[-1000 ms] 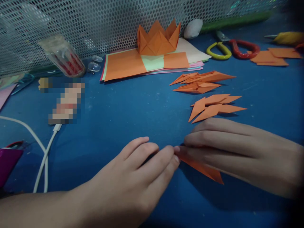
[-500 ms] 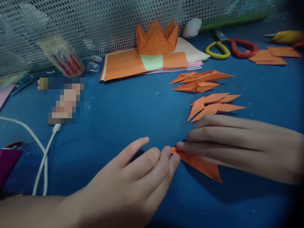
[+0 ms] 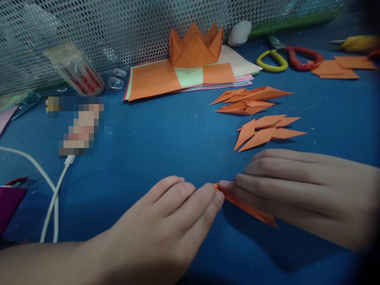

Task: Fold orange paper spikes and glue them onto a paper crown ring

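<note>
A folded piece of orange paper (image 3: 252, 208) lies between my hands, low and right of centre, partly hidden by my right fingers. My left hand (image 3: 175, 221) pinches its left tip between thumb and fingertips, with the other fingers curled. From the right, my right hand (image 3: 297, 190) holds the upper edge, its fingers together and its index fingertip close to my left one. Just above lie several folded orange paper pieces (image 3: 261, 134), pointed at their ends. Further back sits another group of narrow folded orange pieces (image 3: 249, 106).
An orange paper crown (image 3: 194, 49) stands on stacked coloured sheets (image 3: 154, 79) by the mesh panel (image 3: 142, 31). Scissors (image 3: 272, 61) and orange paper rectangles (image 3: 338, 70) lie back right. To the left are a jar (image 3: 80, 73), a blurred-out object (image 3: 81, 128) and a white cable (image 3: 61, 190).
My left fingers have curled in more. My right hand has shifted slightly down and right, covering more of the orange paper, whose visible strip is narrower.
</note>
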Available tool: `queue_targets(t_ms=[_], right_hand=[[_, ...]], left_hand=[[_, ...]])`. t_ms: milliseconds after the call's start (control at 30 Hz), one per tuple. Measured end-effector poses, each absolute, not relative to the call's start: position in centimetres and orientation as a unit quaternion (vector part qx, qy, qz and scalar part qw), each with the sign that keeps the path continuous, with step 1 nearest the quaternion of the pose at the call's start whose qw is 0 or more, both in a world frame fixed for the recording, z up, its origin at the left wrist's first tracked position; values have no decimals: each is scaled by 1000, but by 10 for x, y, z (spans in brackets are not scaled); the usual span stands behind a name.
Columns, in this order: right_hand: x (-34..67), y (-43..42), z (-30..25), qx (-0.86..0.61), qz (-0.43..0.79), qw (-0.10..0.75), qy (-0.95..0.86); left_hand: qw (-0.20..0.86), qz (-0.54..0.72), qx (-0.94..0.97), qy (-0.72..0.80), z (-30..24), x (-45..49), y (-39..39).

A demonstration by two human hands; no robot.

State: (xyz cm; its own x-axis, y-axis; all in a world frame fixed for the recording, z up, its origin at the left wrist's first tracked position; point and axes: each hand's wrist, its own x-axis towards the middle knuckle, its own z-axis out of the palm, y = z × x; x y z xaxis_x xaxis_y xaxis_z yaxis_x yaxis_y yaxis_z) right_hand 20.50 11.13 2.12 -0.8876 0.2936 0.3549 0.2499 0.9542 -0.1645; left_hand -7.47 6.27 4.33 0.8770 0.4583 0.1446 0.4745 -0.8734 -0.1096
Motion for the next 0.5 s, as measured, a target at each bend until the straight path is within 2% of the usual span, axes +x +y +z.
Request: queue_targets(t_ms=[333,500], right_hand=[[204,115,25,-102,16,185,-977],[206,120,24,-138,11,201,-970]], left_hand=[[63,-78,-963,-252,44,-73,61],[59,-75,-965,-243,44,-72,64]])
